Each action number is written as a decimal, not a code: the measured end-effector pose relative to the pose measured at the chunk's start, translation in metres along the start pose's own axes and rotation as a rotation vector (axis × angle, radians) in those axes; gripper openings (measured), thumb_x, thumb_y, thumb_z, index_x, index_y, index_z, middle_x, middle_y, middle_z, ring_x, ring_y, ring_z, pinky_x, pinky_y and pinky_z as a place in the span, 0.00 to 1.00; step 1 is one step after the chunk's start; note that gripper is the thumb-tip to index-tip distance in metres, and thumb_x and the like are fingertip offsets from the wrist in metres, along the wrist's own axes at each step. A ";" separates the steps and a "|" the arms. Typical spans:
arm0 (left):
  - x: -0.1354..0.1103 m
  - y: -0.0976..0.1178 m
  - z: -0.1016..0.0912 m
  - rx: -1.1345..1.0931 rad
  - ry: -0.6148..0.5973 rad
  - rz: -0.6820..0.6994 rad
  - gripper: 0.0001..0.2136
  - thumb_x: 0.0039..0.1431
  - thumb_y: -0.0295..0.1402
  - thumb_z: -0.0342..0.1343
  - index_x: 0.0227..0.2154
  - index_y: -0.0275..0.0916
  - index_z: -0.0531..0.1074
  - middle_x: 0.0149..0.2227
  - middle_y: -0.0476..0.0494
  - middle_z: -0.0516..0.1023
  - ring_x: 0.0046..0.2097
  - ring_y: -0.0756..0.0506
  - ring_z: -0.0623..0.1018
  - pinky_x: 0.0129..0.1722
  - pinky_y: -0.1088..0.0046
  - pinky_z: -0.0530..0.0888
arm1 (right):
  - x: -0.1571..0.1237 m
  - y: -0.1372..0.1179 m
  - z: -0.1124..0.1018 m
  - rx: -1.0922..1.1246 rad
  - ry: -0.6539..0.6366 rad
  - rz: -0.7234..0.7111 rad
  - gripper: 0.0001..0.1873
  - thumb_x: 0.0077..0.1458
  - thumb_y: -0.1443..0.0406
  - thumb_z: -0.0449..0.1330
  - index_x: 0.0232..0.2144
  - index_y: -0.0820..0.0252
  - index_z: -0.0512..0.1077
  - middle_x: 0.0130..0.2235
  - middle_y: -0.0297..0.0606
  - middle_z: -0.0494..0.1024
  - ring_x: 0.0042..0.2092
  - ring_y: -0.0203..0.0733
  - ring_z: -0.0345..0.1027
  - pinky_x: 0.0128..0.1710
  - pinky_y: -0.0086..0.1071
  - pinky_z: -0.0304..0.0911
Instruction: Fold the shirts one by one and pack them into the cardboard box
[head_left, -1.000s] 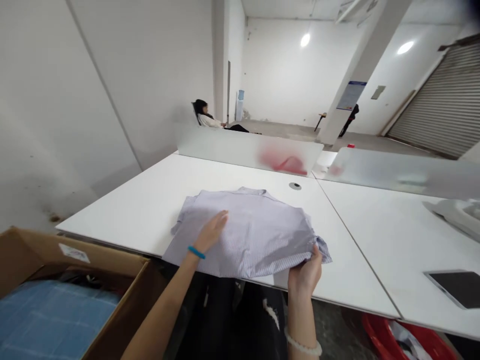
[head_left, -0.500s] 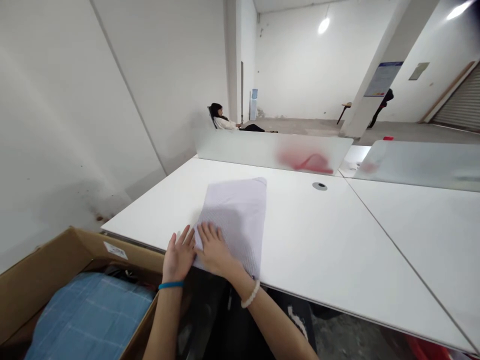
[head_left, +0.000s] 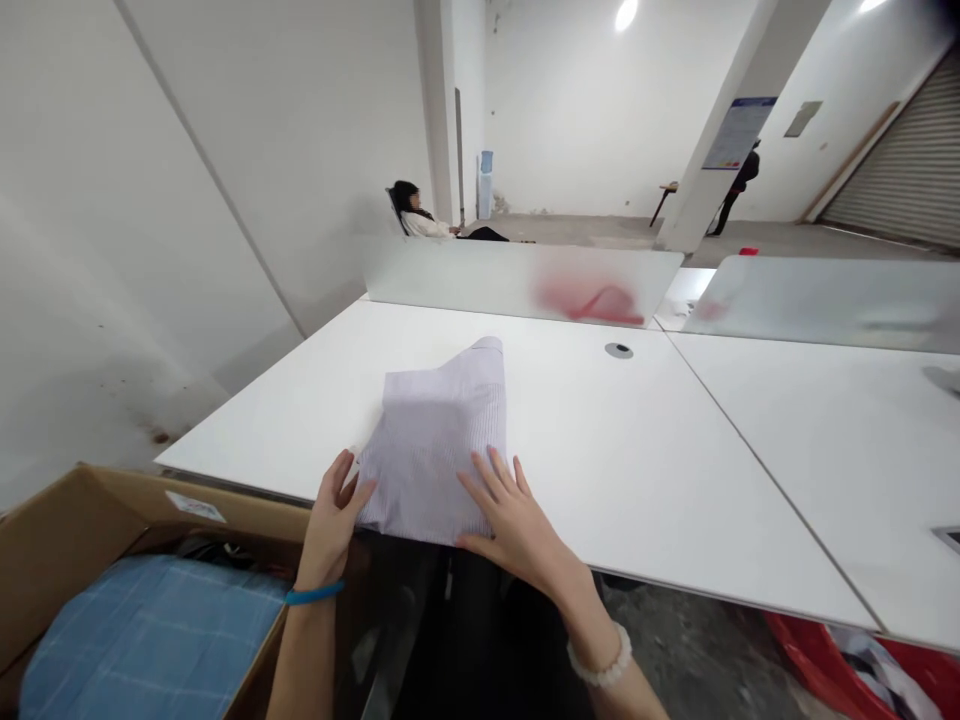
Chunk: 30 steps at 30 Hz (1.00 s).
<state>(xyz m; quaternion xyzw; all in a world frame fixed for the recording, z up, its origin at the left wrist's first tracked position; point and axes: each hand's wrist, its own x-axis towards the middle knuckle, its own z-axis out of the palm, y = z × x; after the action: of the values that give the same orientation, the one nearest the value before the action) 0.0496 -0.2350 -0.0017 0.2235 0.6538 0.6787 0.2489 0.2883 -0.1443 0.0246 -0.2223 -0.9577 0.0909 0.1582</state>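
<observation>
Lilac striped shirt [head_left: 435, 440] is folded into narrow stack near front edge of surface [head_left: 637, 450]; top end left humped. L hand [head_left: 331, 525] half open at its side, R hand [head_left: 510, 530] splayed on it, neither gripping.

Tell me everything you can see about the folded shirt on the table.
The shirt is pale lilac with fine stripes, in thin-looking cloth, folded into a rough rectangle with a raised peak at its far end. It lies on the white table near the front edge. The left hand touches its left edge; the right hand rests on its near right part.
</observation>
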 end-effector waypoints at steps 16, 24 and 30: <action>-0.091 -0.029 -0.013 0.106 -0.047 -0.246 0.27 0.49 0.45 0.58 0.52 0.41 0.63 0.57 0.38 0.68 0.57 0.39 0.69 0.55 0.59 0.68 | -0.079 0.022 -0.041 0.164 -0.322 0.006 0.42 0.52 0.53 0.61 0.65 0.51 0.49 0.67 0.42 0.41 0.67 0.54 0.28 0.64 0.55 0.40; -0.081 -0.026 0.001 -0.176 -0.155 -0.599 0.17 0.46 0.40 0.63 0.37 0.36 0.76 0.42 0.39 0.79 0.49 0.38 0.76 0.51 0.60 0.71 | 0.067 0.069 -0.048 -0.115 0.043 0.118 0.30 0.63 0.52 0.46 0.63 0.58 0.55 0.67 0.46 0.45 0.67 0.57 0.31 0.62 0.59 0.30; -0.095 -0.042 0.016 -0.011 -0.212 -0.405 0.25 0.42 0.52 0.62 0.36 0.34 0.76 0.38 0.37 0.79 0.47 0.36 0.76 0.50 0.59 0.70 | 0.111 0.137 0.007 -0.153 -0.177 0.309 0.32 0.65 0.51 0.36 0.65 0.57 0.47 0.68 0.42 0.42 0.68 0.52 0.30 0.63 0.55 0.31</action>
<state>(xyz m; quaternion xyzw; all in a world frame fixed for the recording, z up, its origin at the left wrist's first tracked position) 0.1356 -0.2812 -0.0409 0.1564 0.6519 0.5911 0.4486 0.2460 0.0268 0.0136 -0.3689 -0.9266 0.0605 0.0401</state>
